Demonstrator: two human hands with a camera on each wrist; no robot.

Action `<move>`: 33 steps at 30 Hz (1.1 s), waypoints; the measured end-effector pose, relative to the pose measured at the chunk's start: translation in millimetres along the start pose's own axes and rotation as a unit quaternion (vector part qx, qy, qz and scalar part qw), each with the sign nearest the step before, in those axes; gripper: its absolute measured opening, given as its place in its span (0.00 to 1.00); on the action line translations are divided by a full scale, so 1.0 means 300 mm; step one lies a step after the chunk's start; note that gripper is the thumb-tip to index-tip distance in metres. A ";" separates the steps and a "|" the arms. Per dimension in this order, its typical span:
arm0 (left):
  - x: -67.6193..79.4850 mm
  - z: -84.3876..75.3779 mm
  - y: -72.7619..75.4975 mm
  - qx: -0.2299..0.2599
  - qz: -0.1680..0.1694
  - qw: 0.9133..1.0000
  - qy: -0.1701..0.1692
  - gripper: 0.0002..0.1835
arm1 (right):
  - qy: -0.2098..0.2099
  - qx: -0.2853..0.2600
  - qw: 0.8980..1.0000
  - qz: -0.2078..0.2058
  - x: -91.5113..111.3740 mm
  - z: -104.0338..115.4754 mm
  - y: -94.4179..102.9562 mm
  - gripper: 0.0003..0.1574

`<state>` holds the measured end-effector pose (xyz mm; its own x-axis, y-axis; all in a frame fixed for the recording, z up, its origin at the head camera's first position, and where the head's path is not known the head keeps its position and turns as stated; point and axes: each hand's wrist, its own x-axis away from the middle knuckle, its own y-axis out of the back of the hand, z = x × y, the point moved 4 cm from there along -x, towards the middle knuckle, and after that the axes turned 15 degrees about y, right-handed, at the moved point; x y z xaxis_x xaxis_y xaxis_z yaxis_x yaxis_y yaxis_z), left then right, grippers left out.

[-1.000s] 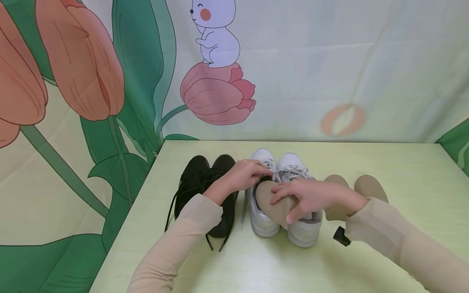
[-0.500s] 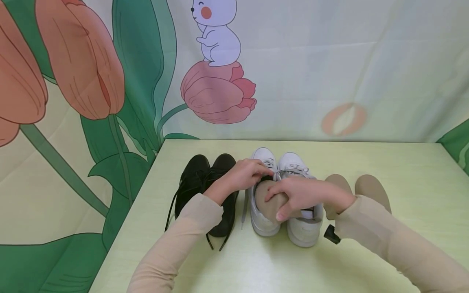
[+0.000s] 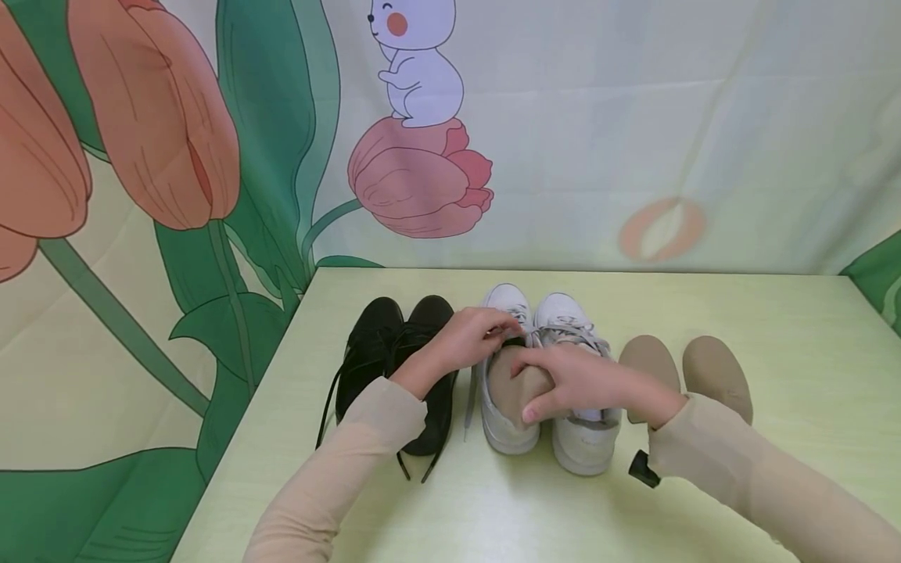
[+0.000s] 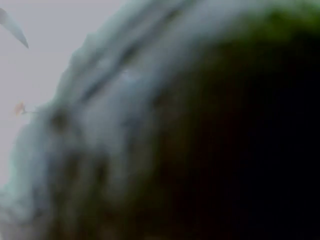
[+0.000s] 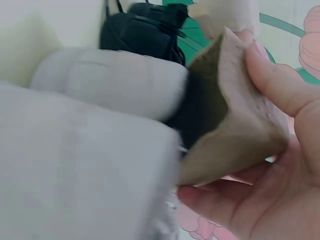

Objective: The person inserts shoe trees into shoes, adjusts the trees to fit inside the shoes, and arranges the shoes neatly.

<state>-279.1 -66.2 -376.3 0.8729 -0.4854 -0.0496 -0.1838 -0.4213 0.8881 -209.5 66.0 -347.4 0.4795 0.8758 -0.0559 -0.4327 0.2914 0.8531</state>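
A beige insole (image 3: 508, 381) sits partly in the opening of the left white sneaker (image 3: 508, 432). My right hand (image 3: 573, 379) grips its heel end between thumb and fingers. In the right wrist view the insole (image 5: 242, 125) is bent into a fold, thumb on one side and fingers on the other. With curled fingers, my left hand (image 3: 473, 338) holds the same sneaker's tongue (image 3: 516, 342) at the front of the opening. The right white sneaker (image 3: 583, 446) stands alongside, partly behind my right hand. The left wrist view is blurred and dark.
A pair of black lace-up shoes (image 3: 429, 434) stands to the left, under my left forearm. Two more beige insoles (image 3: 716, 375) lie on the table (image 3: 535, 516) at the right. Behind the table hangs a printed cloth (image 3: 563, 156) with tulips.
My right hand has moved left with the insole, which now sits over the left sneaker and bends more. The left hand has hardly moved.
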 end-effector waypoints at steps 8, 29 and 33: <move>0.006 0.001 0.003 0.021 -0.024 0.999 0.018 0.11 | 0.009 0.016 0.998 -0.065 0.030 -0.007 -0.026 0.35; -0.005 0.016 -0.005 0.045 -0.019 0.999 0.017 0.11 | -0.026 0.012 0.998 -0.050 0.008 -0.009 -0.019 0.34; -0.004 0.018 -0.005 0.048 -0.021 0.998 0.017 0.11 | -0.032 0.009 0.998 -0.053 0.000 -0.006 -0.015 0.34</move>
<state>-282.2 -69.1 -380.0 0.8953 -0.4403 -0.0680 -0.1886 -0.5127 0.8376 -209.0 65.3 -352.2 0.5694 0.8141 -0.1141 -0.3628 0.3734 0.8538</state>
